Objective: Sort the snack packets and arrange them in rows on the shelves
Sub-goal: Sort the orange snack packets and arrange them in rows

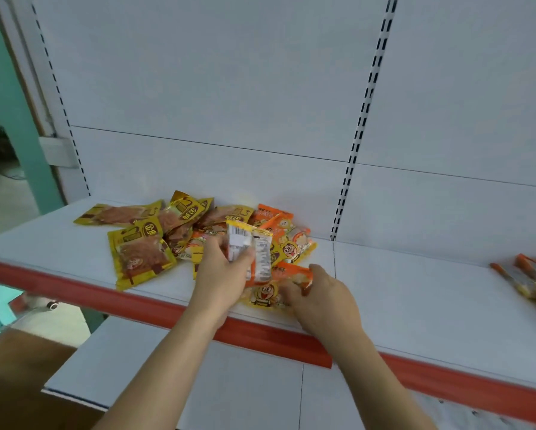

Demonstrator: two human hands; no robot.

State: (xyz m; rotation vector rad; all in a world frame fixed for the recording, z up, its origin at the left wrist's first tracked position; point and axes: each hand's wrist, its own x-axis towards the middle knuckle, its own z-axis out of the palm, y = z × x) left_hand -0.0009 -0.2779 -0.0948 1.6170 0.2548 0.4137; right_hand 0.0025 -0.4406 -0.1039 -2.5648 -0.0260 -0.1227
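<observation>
Head view: yellow packets [142, 240] left, shelf [415, 293].

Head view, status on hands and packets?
Left hand grips white-backed packets. Right hand pinches orange packet. Yellow and orange pile unsorted on white shelf.

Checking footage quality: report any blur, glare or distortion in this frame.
Head view: wide-angle bending of the shelf edge; packets at far right motion-blurred; pile fairly sharp; slight glare on the packet in the left hand; lighting soft and even.
</observation>
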